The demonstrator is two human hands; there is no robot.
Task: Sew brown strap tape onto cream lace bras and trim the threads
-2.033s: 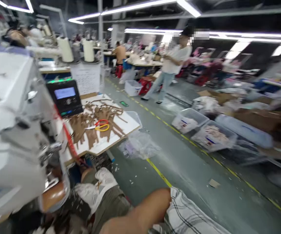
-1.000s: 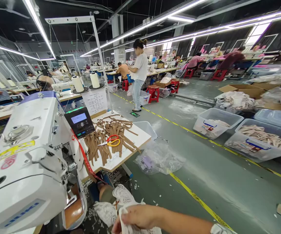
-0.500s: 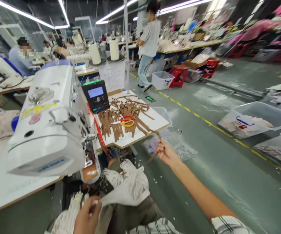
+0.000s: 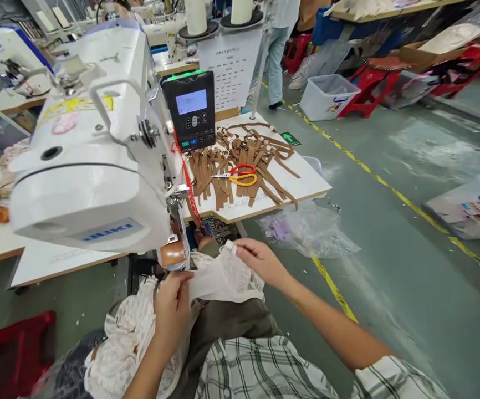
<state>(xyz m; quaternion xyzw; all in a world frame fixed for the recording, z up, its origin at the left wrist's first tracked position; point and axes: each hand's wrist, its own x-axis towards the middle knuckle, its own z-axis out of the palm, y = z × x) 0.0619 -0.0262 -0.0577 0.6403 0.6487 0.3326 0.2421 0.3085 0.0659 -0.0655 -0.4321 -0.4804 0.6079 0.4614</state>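
Above my lap, a white lace bra (image 4: 229,277) is stretched between my two hands. My left hand (image 4: 174,302) pinches its left end, just below the sewing machine's arm end. At the upper right edge, by the lace cup, my right hand (image 4: 263,265) grips the fabric between thumb and fingers. Left of my thigh lies a heap of similar white lace pieces (image 4: 129,338). The white sewing machine (image 4: 94,205) stands in front on the left. Beyond my hands, brown straps (image 4: 244,152) cover the white tabletop, with red-and-yellow-handled scissors (image 4: 240,175) on top of them.
A control panel (image 4: 190,111) stands beside the machine. Clear plastic bags (image 4: 310,230) lie on the floor right of the table. Plastic bins (image 4: 329,97) and a red stool (image 4: 373,83) stand farther off, near a person's legs (image 4: 277,64). Another red stool (image 4: 19,349) is at lower left.
My right hand has come back from the table's edge, where it held a brown strap, and now grips the bra. My left hand has moved up with the bra. The view has tilted down.
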